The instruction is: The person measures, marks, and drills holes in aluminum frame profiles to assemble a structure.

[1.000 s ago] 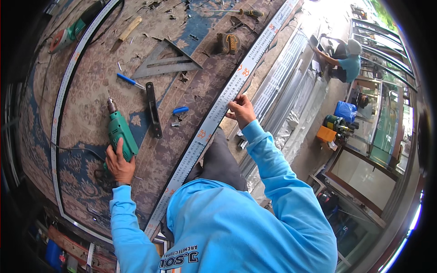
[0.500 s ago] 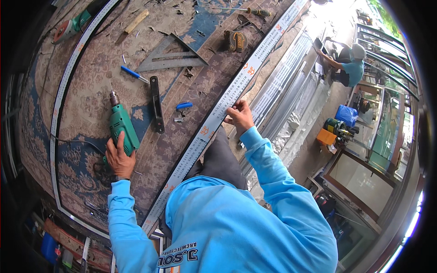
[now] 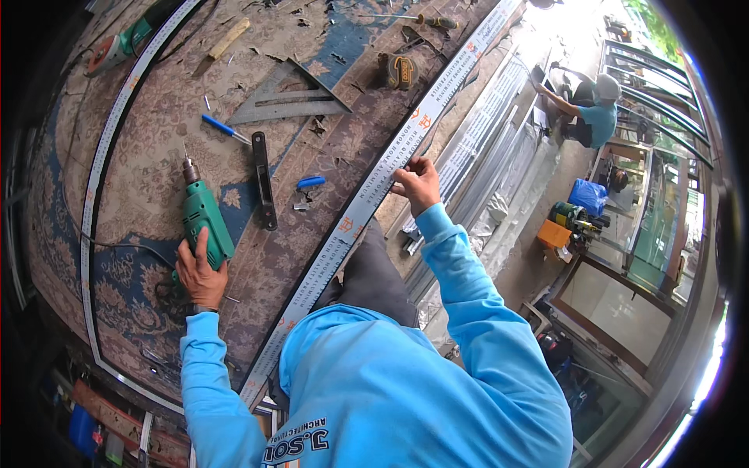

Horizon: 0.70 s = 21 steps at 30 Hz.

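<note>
Drill (image 3: 204, 221) (one) under left hand (image 3: 200, 273); right hand (image 3: 418, 183) on profile (image 3: 367, 204).

Carpet-covered workbench (image 3: 140, 257) fills the frame's left. On it: green drill (image 3: 204, 222), metal triangle square (image 3: 285, 97), blue-handled screwdriver (image 3: 225, 129), tape measure (image 3: 402, 70), long aluminium profile (image 3: 367, 203) along the right edge.

Single head view, steep downward look over workbench (image 3: 257, 257), close; yard beyond at right rim.
</note>
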Each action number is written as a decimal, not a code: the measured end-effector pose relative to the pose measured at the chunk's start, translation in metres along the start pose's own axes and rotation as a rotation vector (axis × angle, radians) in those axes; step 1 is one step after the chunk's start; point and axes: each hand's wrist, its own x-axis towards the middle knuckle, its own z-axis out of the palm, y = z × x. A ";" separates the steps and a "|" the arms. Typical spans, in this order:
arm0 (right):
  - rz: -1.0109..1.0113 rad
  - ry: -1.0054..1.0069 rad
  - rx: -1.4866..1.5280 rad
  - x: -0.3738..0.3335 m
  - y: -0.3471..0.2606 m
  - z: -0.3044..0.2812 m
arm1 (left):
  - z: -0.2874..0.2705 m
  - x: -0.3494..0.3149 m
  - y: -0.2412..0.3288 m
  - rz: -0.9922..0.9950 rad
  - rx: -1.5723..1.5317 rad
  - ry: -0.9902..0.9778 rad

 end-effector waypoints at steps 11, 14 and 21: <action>0.055 -0.020 0.016 -0.009 0.004 0.001 | 0.000 -0.001 0.000 -0.018 0.016 -0.016; 0.067 -0.036 0.008 -0.019 0.008 0.006 | 0.000 -0.001 0.001 -0.018 0.031 -0.023; 0.155 -0.061 0.010 -0.052 0.031 0.017 | -0.003 0.001 0.002 -0.018 0.037 -0.048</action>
